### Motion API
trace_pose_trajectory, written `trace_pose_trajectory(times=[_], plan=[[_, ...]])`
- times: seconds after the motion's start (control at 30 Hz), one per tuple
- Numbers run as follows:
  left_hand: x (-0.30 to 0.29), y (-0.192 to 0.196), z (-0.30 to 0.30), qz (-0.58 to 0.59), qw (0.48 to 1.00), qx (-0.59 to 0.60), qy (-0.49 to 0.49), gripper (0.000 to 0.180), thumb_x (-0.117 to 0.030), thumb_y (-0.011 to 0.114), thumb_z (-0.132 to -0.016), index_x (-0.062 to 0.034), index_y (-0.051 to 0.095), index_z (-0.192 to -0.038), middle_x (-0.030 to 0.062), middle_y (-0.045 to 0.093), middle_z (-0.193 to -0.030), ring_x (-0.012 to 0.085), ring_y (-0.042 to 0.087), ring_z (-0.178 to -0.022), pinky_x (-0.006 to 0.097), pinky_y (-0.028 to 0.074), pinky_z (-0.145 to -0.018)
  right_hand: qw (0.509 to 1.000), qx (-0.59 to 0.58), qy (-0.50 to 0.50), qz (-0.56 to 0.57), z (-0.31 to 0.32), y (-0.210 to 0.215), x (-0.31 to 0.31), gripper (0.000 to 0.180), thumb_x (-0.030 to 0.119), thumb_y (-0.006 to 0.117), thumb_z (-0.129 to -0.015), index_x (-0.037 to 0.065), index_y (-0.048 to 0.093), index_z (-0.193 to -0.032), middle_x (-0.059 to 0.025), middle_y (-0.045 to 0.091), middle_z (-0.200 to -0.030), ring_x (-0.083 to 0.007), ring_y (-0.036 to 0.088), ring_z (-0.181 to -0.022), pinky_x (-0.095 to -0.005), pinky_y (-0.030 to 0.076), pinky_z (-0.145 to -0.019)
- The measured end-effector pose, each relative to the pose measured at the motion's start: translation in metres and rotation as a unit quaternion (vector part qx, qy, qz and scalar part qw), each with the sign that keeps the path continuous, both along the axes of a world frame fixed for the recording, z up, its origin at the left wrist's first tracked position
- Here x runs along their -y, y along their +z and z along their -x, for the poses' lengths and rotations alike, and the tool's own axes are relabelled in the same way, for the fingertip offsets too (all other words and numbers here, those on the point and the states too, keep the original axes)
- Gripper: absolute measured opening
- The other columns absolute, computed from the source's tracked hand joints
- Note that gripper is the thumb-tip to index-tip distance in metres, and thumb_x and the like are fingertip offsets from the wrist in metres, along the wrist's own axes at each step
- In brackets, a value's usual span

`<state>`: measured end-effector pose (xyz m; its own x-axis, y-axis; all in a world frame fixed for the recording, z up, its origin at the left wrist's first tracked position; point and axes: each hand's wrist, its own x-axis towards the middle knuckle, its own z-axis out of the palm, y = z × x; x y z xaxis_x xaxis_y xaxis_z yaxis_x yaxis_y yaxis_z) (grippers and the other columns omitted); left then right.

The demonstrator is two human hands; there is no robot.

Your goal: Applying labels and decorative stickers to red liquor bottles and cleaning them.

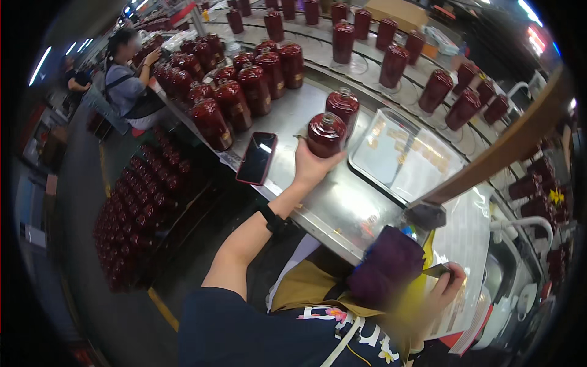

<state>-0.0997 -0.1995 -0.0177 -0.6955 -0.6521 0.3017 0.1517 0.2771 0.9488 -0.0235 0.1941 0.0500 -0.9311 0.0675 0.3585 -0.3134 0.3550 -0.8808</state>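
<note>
My left hand [312, 164] is wrapped round the lower part of a dark red glass bottle [326, 131] with a short clear neck. Directly behind it stands a second red bottle [343, 105], close against it. At the lower right my right hand [445, 290] is closed, pinching a small dark flat piece [438, 270] whose kind I cannot make out. A bunched purple cloth [387, 266] lies near that hand at the bench edge. To the left of my left hand, a phone with a red case [257, 158] lies on the metal bench [330, 205].
Several red bottles [249, 88] stand grouped at the bench's left. A shallow tray [374, 156] and a label sheet [428, 165] lie right of my left hand. A brown post [507, 144] slants across the right. More bottles line the conveyor [373, 70]. A co-worker [128, 85] sits far left.
</note>
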Motion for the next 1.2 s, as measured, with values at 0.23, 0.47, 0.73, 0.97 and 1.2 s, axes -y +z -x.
trace_pose_trajectory(times=[0.23,0.47,0.73,0.97,1.2], plan=[[-0.061,0.054,-0.047,-0.159,0.954,-0.029,-0.251,0.081,-0.009,0.088,-0.075,-0.0005,0.043,-0.142,0.0129,0.061,-0.132,0.0228,0.063,-0.12,0.039,0.05,-0.106,1.0,0.009,-0.028,0.003,-0.002,-0.028,-0.041,0.036,0.015,0.058,-0.094,0.0,0.056,-0.127,-0.0037,0.049,-0.1,-0.0124,0.044,-0.086,-0.0286,0.038,-0.076],[-0.19,0.044,-0.066,-0.379,0.823,0.107,-0.41,0.053,-0.032,0.065,-0.102,-0.0005,0.045,-0.139,0.0112,0.063,-0.123,0.0155,0.063,-0.108,0.033,0.055,-0.092,0.977,0.133,0.157,0.058,-0.014,0.014,0.023,0.094,0.031,0.083,-0.085,-0.002,0.034,-0.157,-0.0181,0.056,-0.137,-0.028,0.057,-0.123,-0.0363,0.044,-0.106],[-0.239,0.021,-0.062,-0.364,0.854,0.15,-0.342,0.042,-0.04,0.055,-0.108,0.001,0.049,-0.112,0.0136,0.061,-0.114,0.014,0.062,-0.1,0.031,0.054,-0.085,0.978,0.183,0.102,0.021,-0.01,0.018,0.014,0.085,0.02,0.075,-0.091,-0.009,0.029,-0.157,-0.0225,0.065,-0.132,-0.0261,0.067,-0.116,-0.0348,0.052,-0.099],[-0.245,0.022,-0.059,-0.296,0.891,0.091,-0.332,0.041,-0.037,0.041,-0.113,0.0023,0.051,-0.118,0.0127,0.062,-0.111,0.0151,0.061,-0.096,0.031,0.053,-0.084,0.985,0.151,0.07,-0.036,-0.007,0.016,0.013,0.087,0.021,0.081,-0.086,-0.01,0.036,-0.154,-0.0229,0.067,-0.129,-0.0284,0.068,-0.115,-0.0367,0.052,-0.099],[-0.234,0.0,-0.04,-0.221,0.911,0.118,-0.326,0.045,-0.033,0.039,-0.113,0.0071,0.056,-0.121,0.0198,0.067,-0.105,0.0249,0.066,-0.095,0.036,0.053,-0.084,0.985,0.09,0.059,-0.136,0.005,0.001,0.014,0.096,0.029,0.086,-0.081,-0.006,0.036,-0.155,-0.0252,0.064,-0.129,-0.035,0.066,-0.116,-0.0402,0.052,-0.098]])
